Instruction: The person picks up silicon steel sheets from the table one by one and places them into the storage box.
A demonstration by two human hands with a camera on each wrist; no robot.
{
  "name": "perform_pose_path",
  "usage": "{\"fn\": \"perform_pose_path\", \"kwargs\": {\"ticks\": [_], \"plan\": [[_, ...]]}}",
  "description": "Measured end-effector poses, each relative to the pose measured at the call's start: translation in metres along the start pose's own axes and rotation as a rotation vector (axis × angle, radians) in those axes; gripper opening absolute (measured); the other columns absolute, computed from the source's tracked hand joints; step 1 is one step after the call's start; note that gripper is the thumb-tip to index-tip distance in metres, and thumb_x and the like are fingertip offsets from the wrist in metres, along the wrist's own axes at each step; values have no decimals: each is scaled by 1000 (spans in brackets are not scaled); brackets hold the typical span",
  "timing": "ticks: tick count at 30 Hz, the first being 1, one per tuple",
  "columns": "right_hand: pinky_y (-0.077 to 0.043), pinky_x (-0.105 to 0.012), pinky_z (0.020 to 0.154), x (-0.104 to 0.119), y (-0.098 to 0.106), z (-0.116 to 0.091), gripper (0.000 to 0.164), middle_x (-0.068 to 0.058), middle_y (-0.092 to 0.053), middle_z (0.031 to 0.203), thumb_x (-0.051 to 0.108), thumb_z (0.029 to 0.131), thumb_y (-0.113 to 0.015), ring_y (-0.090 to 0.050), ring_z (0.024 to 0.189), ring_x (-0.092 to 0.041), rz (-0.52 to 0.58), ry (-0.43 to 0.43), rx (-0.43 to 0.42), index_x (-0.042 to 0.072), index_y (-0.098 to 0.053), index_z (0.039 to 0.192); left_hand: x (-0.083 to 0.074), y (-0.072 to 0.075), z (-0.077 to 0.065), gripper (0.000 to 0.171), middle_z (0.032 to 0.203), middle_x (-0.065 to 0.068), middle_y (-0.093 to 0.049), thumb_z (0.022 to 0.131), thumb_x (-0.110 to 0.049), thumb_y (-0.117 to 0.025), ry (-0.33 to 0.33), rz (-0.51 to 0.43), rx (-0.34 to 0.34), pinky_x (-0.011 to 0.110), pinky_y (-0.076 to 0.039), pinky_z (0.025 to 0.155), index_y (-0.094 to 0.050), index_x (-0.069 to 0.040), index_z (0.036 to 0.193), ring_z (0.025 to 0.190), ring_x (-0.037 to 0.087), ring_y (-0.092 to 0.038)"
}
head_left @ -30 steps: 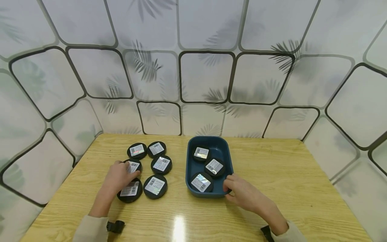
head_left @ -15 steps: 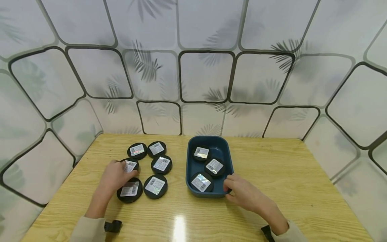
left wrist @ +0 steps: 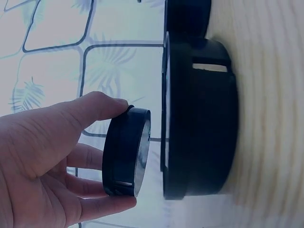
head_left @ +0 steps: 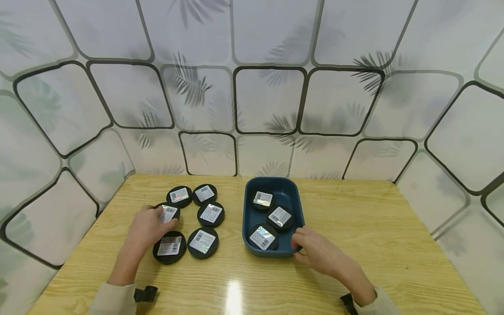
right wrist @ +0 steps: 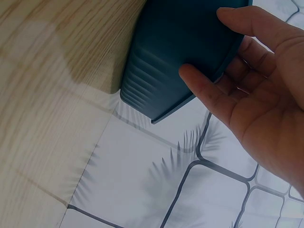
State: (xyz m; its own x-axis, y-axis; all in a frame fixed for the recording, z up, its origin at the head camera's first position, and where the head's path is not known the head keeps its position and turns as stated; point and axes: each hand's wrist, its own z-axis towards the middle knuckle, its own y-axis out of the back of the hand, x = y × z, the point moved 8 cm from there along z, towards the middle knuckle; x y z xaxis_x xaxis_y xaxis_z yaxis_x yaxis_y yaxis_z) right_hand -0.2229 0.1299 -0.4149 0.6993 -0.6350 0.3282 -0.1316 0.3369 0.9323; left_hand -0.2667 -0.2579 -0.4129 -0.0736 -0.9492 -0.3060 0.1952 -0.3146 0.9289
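Note:
In the head view my left hand [head_left: 143,229] pinches a black round disc [head_left: 169,213] with a white barcode label. The left wrist view has this black disc [left wrist: 122,149] between thumb and fingers, raised off the table. Close beside it, a larger-looking black disc [left wrist: 202,118] rests on the wood. My right hand [head_left: 320,253] grips the near right corner of a dark blue bin [head_left: 284,192]. In the right wrist view, thumb and fingers lie on both sides of the bin's rim [right wrist: 166,52]. Three labelled black discs [head_left: 280,218] are inside the bin.
Several more labelled black discs lie on the wooden table [head_left: 354,210], left of the bin, including one nearest the front [head_left: 169,248] and one beside it [head_left: 202,243]. A patterned cloth wall [head_left: 267,100] closes off the back and sides.
My left hand has shifted slightly left and away from me, with the pinched disc rising and moving along. My right hand and the bin have stayed in place.

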Motion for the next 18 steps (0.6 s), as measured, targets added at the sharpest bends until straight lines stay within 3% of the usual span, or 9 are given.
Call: {"fn": "perform_pose_path", "kwargs": {"ticks": [4,15,18], "plan": [[-43,-23,64,-1,-1,0,25,10,-49,83,4,79,-79,-43,76,-5,-9,17,-20,17,-58,81,-4,5,-2,49,95,33,-61,81,-30,-75,-10,-8,-25,56,-48,74,-65,14,100,91,47,-59],[-44,-24,66,-1,0,0,22,9,-51,83,3,80,-78,-44,77,-6,-4,-2,-5,15,-59,82,-16,14,-3,36,104,37,-60,81,-30,-77,-44,-22,-69,59,-48,77,-60,2,79,94,51,-59],[-44,-23,66,-1,0,0,22,10,-50,83,3,80,-78,-44,77,-6,-6,-5,-8,15,-59,81,-19,16,-4,37,109,40,-58,81,-29,-77,-43,-32,-66,61,-47,81,-62,4,84,99,54,-58]]}}
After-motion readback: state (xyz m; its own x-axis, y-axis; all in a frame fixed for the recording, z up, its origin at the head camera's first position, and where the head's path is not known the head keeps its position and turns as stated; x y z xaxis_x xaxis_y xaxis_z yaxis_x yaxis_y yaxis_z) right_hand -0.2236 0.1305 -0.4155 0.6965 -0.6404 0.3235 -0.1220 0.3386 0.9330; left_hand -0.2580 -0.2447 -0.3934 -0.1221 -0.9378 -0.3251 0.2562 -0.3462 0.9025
